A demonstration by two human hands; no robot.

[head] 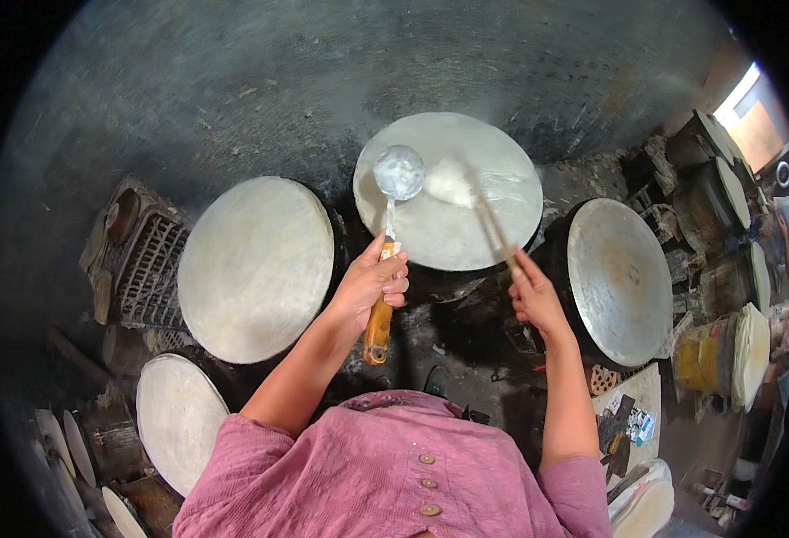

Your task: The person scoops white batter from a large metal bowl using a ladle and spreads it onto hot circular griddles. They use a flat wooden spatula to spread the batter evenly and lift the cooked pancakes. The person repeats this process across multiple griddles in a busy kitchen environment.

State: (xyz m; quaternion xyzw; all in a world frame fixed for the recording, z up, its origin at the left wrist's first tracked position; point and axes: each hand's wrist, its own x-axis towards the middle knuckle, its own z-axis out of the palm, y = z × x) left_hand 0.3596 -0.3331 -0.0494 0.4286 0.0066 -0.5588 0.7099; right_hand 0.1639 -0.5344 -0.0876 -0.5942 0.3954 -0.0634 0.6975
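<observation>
My left hand (367,282) grips the orange handle of a metal ladle (398,173). Its round bowl, wet with white batter, is over the left part of a round griddle (448,245) straight ahead. In my right hand (537,296) is a thin wooden stick (495,228), blurred toward its far end. That end reaches the griddle's middle, beside a thick white pool of batter (449,183). A thin pale layer covers the griddle around the pool, with wet streaks on the right. Whether the stick touches the batter is hard to tell.
White sheets cover a griddle at left (260,269) and another at lower left (183,417). A bare metal griddle (620,282) stands at right. Further off are a plastic crate (149,262), a yellow bucket (704,353) under stacked pale sheets (751,356), and a dark sooty wall (287,81).
</observation>
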